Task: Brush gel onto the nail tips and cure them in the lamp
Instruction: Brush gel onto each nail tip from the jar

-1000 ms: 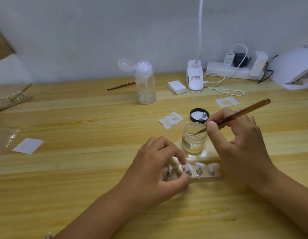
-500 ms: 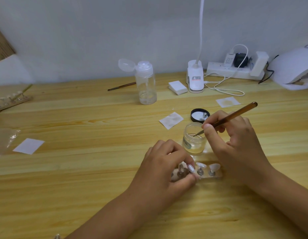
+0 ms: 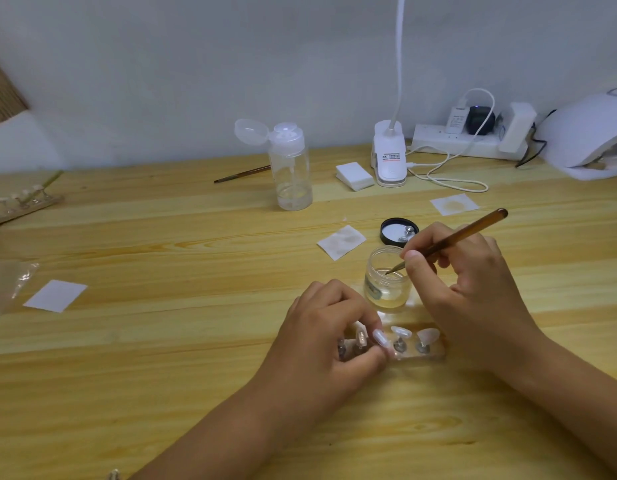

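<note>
A clear holder strip (image 3: 428, 357) lies on the wooden table with several nail tips (image 3: 400, 330) standing on small metal pegs. My left hand (image 3: 321, 344) curls over its left end, thumb and fingers pinching a peg there. Behind the strip stands a small open glass gel jar (image 3: 386, 289). My right hand (image 3: 473, 292) holds an amber-handled brush (image 3: 463, 233) like a pen, with the bristle tip dipped inside the jar. The white curing lamp (image 3: 591, 133) sits at the far right against the wall.
The jar's black lid (image 3: 399, 231) lies behind the jar. Nearby are used wipes (image 3: 341, 242), a clear pump bottle (image 3: 291, 168), a spare brush (image 3: 243, 174), a clip lamp base (image 3: 390, 157), a power strip (image 3: 469, 140), a second nail-tip strip (image 3: 21, 202) far left and white paper (image 3: 56, 295).
My left hand has slid right along the strip and now pinches a peg nearer the middle. My right hand has lowered the brush tip deeper into the gel jar.
</note>
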`<state>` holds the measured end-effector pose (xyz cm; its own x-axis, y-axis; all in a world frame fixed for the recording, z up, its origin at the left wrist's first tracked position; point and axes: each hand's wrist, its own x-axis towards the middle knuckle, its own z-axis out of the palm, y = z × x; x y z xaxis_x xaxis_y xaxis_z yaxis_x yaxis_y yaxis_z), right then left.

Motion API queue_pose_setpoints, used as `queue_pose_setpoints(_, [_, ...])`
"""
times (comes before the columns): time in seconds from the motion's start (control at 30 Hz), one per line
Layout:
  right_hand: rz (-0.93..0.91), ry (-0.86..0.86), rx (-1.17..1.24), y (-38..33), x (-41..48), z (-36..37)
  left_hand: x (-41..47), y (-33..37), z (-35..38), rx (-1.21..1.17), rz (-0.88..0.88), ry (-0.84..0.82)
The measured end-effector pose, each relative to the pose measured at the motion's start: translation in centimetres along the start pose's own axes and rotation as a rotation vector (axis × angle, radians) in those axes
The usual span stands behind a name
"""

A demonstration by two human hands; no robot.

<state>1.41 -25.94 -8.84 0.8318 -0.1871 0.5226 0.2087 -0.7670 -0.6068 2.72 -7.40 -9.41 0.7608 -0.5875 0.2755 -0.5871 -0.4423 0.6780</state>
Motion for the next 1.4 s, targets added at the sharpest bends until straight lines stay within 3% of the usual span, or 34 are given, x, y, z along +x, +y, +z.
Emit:
queue_pose_setpoints(0.67, [-0.011, 0.068, 0.084, -0.6, -0.1, -0.4, 0.2, 0.0, -0.3, 0.046, 0.058, 0.002])
queue_pose_setpoints(0.87, [-0.070, 0.156, 0.184, -0.5, -0.2, -0.8, 0.1, 0.2, -0.4, 0.132, 0.137, 0.085])
queue_pose_setpoints(0.97, [-0.093, 0.190, 0.240, -0.2, -0.3, -1.1, -0.1, 0.4, -0.7, 0.014, 0.146, 0.179])
queue_pose_setpoints(1.13, [-0.098, 0.195, 0.328, 0.0, -0.6, -1.4, -0.5, 0.3, -1.7, -0.167, 0.010, 0.359])
queue_pose_setpoints(1.4, [-0.085, 0.178, 0.310, 0.2, -0.7, -1.1, 0.0, -0.5, -2.1, -0.390, -0.070, 0.388])
